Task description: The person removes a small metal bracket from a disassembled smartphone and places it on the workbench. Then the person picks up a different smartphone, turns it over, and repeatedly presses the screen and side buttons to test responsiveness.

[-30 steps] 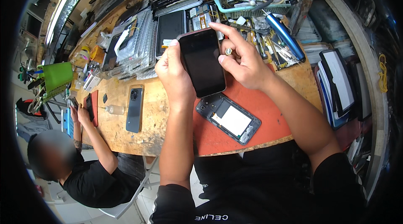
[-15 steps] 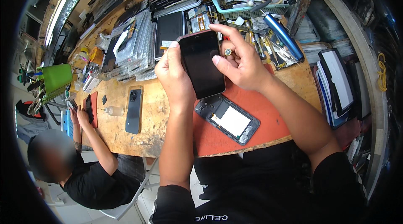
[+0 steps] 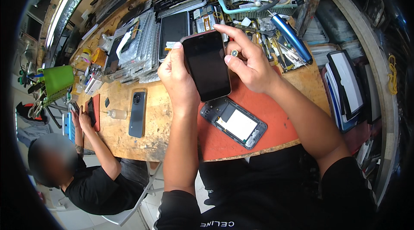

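Two hands are closed on one dark phone screen (image 3: pixel 206 66), held above the orange mat (image 3: pixel 276 109): the left hand (image 3: pixel 177 77) at 9 o'clock, the right hand (image 3: pixel 250 64) at 2 o'clock. It is judged light, stiff, slippery and fragile, so the edges are best gripped.

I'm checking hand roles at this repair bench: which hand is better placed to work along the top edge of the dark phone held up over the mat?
Likely the right hand: its fingertips already sit at the dark phone top corner, while the left hand grips its side.
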Demonstrator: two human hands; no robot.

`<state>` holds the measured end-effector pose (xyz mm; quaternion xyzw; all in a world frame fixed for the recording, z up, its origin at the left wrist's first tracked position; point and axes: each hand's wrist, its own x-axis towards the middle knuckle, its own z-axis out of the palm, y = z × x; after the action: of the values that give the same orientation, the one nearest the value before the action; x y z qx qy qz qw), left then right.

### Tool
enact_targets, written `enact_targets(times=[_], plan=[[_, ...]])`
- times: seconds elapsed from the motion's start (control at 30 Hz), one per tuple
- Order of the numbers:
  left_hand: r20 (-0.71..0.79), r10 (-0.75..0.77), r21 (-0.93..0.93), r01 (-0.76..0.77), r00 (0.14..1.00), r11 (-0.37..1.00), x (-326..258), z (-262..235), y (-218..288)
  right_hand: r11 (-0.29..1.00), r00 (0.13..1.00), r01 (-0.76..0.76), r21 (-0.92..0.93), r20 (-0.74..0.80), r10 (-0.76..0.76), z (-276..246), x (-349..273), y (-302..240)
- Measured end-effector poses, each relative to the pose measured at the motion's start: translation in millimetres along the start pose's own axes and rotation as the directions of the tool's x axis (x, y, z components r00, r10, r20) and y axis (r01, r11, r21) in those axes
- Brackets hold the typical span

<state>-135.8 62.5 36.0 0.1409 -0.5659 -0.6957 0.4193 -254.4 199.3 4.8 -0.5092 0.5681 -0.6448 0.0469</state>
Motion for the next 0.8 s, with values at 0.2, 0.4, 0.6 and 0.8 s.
enact_targets(times=[0.2, 0.4, 0.6, 0.8], plan=[[-0.016, 0.001, -0.01, -0.001, 1.0, 1.0, 0.5, 0.5, 0.4, 0.998, 0.998, -0.055, 0.024, 0.014, 0.055, -1.0, -0.1, -5.5], [-0.011, -0.01, -0.045, 0.009, 1.0, 0.999, -0.1, 1.6, 0.5, 1.0, 1.0, -0.023, 0.012, 0.014, 0.023, -0.5, 1.3, -4.4], [-0.01, 0.002, 0.003, -0.002, 1.0, 1.0, 0.3, -0.4, 0.5, 0.999, 0.999, -0.029, 0.019, 0.015, 0.029, -0.6, -0.4, -2.5], [-0.025, -0.006, -0.029, 0.005, 1.0, 1.0, 0.3, 1.8, 0.5, 1.0, 1.0, -0.019, 0.024, 0.017, 0.018, -0.2, 1.5, -3.5]])
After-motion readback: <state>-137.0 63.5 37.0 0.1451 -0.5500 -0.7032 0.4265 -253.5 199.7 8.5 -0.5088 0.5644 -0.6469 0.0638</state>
